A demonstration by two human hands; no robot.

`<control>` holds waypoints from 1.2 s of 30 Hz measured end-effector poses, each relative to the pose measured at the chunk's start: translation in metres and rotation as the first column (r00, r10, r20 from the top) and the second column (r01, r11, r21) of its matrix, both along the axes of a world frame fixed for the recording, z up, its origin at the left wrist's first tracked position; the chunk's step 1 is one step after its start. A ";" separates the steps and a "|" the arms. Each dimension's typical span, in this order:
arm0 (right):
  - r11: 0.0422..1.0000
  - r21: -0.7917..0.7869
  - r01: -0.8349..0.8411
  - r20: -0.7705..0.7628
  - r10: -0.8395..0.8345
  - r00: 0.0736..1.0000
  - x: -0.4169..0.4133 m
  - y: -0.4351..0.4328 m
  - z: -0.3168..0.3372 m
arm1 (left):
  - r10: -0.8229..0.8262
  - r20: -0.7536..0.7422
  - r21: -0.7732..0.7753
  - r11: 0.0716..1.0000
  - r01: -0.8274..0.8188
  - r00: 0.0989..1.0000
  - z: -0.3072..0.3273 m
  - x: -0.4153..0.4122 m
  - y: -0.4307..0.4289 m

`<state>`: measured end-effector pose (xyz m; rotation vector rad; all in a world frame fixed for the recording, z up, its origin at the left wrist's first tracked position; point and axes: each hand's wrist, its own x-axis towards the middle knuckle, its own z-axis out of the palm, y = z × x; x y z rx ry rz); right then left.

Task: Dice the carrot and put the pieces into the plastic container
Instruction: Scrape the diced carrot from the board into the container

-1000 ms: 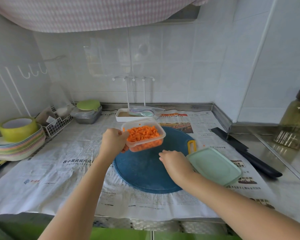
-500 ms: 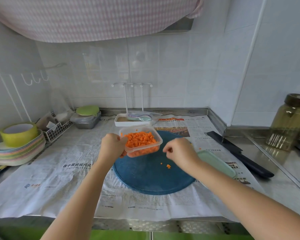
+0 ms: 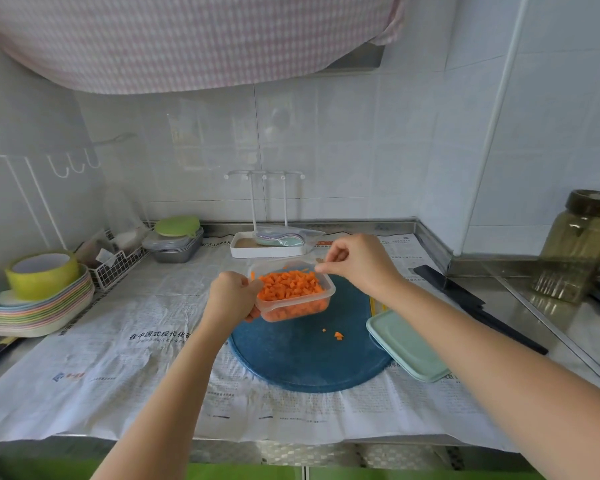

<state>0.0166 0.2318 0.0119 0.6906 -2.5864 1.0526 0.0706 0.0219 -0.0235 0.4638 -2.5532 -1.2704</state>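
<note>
Left hand (image 3: 234, 296) grips the clear rectangular plastic container (image 3: 321, 299), fingers clamped on its left end, holding it over the far part of the round blue cutting board (image 3: 309, 362). It's full of diced orange carrot (image 3: 288, 285). Right hand (image 3: 359, 263) hovers at its far-right corner, thumb & forefinger tips together; can't tell if on a piece. Stray carrot bits (image 3: 338, 336) lie on the board. Mint-green plastic lid (image 3: 406, 344) sits at board's right edge on the newspaper-covered tabletop (image 3: 118, 375).
</note>
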 end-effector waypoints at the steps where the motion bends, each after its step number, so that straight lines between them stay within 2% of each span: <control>1: 1.000 0.020 0.010 -0.031 -0.010 0.999 0.000 0.004 -0.003 | 0.007 0.004 -0.003 1.000 -0.007 1.000 -0.001 0.000 -0.002; 4: 0.962 0.265 -0.059 -0.053 0.075 0.996 0.006 0.016 -0.011 | 0.051 0.009 0.007 0.999 -0.052 0.999 -0.005 -0.002 -0.009; 8: 0.753 0.612 -0.240 0.086 0.238 0.967 0.021 0.021 -0.035 | 0.086 0.004 0.022 0.996 -0.086 0.996 -0.006 -0.002 -0.014; 11: 0.616 0.685 -0.388 0.257 0.295 0.920 0.029 0.022 -0.060 | 0.087 0.005 0.015 0.996 -0.087 0.996 -0.006 -0.002 -0.013; 13: 0.580 0.732 -0.359 0.209 0.310 0.927 0.030 0.024 -0.071 | 0.086 0.012 0.014 0.996 -0.086 0.996 -0.006 -0.002 -0.013; 17: 0.524 0.821 -0.228 0.016 0.379 0.925 0.029 0.035 -0.088 | 0.073 0.022 0.016 0.997 -0.073 0.997 -0.007 -0.002 -0.011; 20: 0.534 0.827 -0.177 -0.052 0.385 0.921 0.033 0.035 -0.095 | 0.061 0.016 0.017 0.998 -0.061 0.998 -0.007 -0.001 -0.009; 23: 0.571 0.804 -0.164 -0.016 0.297 0.955 0.033 0.027 -0.093 | 0.056 0.010 0.017 0.998 -0.056 0.998 -0.006 0.000 -0.006; 27: 0.705 0.699 -0.120 0.084 0.086 0.993 0.029 0.010 -0.076 | 0.062 0.008 0.018 0.998 -0.062 0.998 -0.004 0.004 -0.003; 31: 0.724 0.673 -0.152 0.192 0.027 0.981 0.032 0.006 -0.054 | 0.063 0.003 0.006 0.998 -0.063 0.998 -0.004 0.012 -0.002; 36: 0.701 0.687 -0.191 0.296 -0.031 0.955 0.032 0.007 -0.040 | 0.050 0.004 0.000 0.999 -0.050 0.999 -0.006 0.022 -0.001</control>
